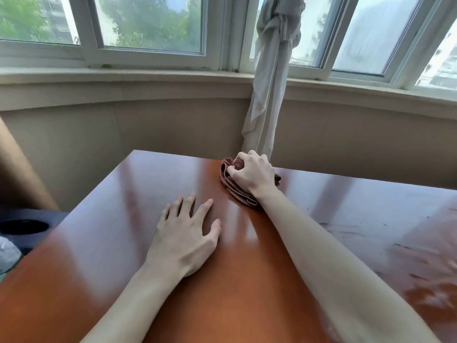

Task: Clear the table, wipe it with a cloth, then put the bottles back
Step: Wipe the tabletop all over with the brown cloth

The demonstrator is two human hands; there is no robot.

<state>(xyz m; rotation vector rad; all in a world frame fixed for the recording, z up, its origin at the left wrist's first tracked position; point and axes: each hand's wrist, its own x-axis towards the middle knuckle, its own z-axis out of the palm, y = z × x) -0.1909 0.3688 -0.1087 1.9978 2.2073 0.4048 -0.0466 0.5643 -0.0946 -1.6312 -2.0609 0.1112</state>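
While the right hand (252, 174) grips the bunched reddish cloth (232, 189) at the far edge of the counter (247, 280), the left hand (185, 233) lies flat, fingers spread. Clearing looks done and wiping is underway; no bottles are in view to return.

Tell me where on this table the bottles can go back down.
Bare wood lies left of the left hand out to the table edge, and right of the right forearm, though that side looks smeared. The far middle is taken: the right hand grips the cloth there.
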